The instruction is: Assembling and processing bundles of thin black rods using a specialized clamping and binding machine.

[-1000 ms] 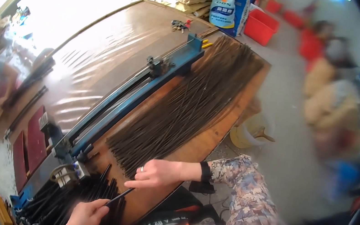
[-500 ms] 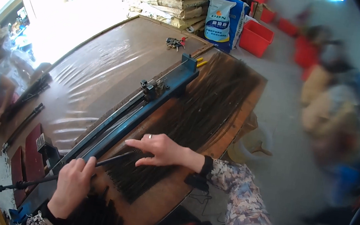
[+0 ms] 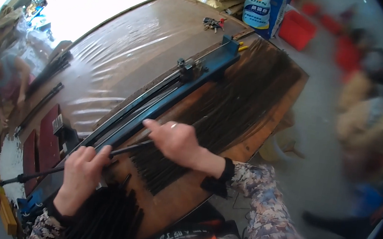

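A long, thin black rod (image 3: 42, 174) slants across the near side of the workbench, with a thicker fitting at its left end. My left hand (image 3: 81, 172) is closed round the rod's middle stretch, knuckles up. At the rod's right end, my right hand (image 3: 176, 142) has its fingers curled about the tip, while the index finger points out toward the blue metal rail fixture (image 3: 154, 102). That end of the rod is hidden behind the hand. Beyond and beside my right hand, many thin dark rods (image 3: 233, 103) lie side by side on the wooden board.
A bundle of thicker black rods (image 3: 106, 220) lies below my left hand. Clear plastic sheeting (image 3: 117, 55) covers the bench beyond the rail, with keys (image 3: 213, 24) on it. At the left, another person (image 3: 9, 77) works. A red bin (image 3: 297, 30) stands beyond the far corner.
The view has shifted, so the bench sits higher and further right. My right hand's thumb and fingers, apart before, have closed in on the rod's end. My left hand keeps its hold.
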The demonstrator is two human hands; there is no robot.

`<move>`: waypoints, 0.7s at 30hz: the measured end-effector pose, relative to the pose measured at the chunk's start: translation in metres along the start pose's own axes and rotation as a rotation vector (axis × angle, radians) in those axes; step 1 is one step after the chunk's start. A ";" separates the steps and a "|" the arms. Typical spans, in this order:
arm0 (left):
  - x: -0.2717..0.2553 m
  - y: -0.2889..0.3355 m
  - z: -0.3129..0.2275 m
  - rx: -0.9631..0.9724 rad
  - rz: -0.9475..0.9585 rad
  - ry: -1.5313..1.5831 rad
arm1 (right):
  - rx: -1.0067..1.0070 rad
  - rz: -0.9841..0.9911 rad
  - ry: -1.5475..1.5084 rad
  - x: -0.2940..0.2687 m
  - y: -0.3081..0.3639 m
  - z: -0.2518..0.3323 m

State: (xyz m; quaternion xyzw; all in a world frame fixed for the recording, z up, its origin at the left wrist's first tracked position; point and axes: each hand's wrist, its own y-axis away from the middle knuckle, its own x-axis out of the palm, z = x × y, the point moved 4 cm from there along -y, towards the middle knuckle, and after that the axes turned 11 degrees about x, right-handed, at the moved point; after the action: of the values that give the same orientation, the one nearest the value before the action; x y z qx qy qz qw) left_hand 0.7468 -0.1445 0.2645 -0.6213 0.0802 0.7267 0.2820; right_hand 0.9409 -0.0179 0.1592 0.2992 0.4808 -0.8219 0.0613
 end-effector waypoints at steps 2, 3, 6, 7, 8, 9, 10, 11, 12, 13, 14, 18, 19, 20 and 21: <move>-0.013 -0.010 -0.026 0.033 -0.058 0.037 | -0.112 -0.073 -0.175 -0.022 -0.007 0.014; -0.021 -0.003 -0.021 -0.020 -0.067 -0.028 | -0.167 -0.099 -0.279 -0.035 -0.012 0.004; -0.048 0.021 -0.006 -0.172 -0.117 -0.184 | -0.184 -0.081 -0.473 -0.035 -0.010 -0.019; -0.052 0.017 -0.019 -0.122 -0.108 -0.131 | -0.148 -0.067 -0.414 -0.031 -0.003 -0.002; -0.054 0.010 -0.036 -0.072 -0.102 -0.077 | -0.113 -0.052 -0.353 -0.026 0.000 0.015; -0.047 0.008 -0.060 -0.070 -0.111 -0.068 | -0.185 -0.125 -0.478 -0.030 0.006 0.031; -0.044 0.017 -0.071 -0.092 -0.109 -0.054 | -0.186 -0.099 -0.486 -0.040 0.015 0.024; -0.051 0.024 -0.067 -0.120 -0.117 -0.069 | -0.207 -0.114 -0.442 -0.051 0.009 0.010; -0.062 0.036 -0.061 -0.151 -0.124 -0.093 | -0.234 -0.132 -0.405 -0.055 0.001 0.009; -0.069 0.046 -0.043 -0.192 -0.110 -0.119 | -0.240 -0.133 -0.412 -0.043 -0.008 0.024; -0.072 0.050 -0.028 -0.183 -0.121 -0.097 | -0.260 -0.115 -0.424 -0.028 -0.017 0.042; -0.067 0.080 -0.013 -0.203 -0.155 0.001 | -0.226 -0.099 -0.464 0.009 -0.021 0.061; -0.070 0.100 -0.003 -0.251 -0.174 -0.050 | -0.171 -0.027 -0.380 0.007 -0.028 0.049; -0.071 0.119 0.023 -0.291 -0.208 -0.157 | -0.151 -0.001 -0.306 0.022 -0.049 0.030; -0.076 0.144 0.038 -0.379 -0.213 -0.182 | -0.121 0.036 -0.242 0.037 -0.047 0.018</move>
State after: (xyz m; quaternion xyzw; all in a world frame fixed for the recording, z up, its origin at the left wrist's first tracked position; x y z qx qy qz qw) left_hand 0.6458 -0.2700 0.3111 -0.5999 -0.1496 0.7479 0.2417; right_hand 0.8847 -0.0013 0.1808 0.2023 0.5133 -0.8201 0.1516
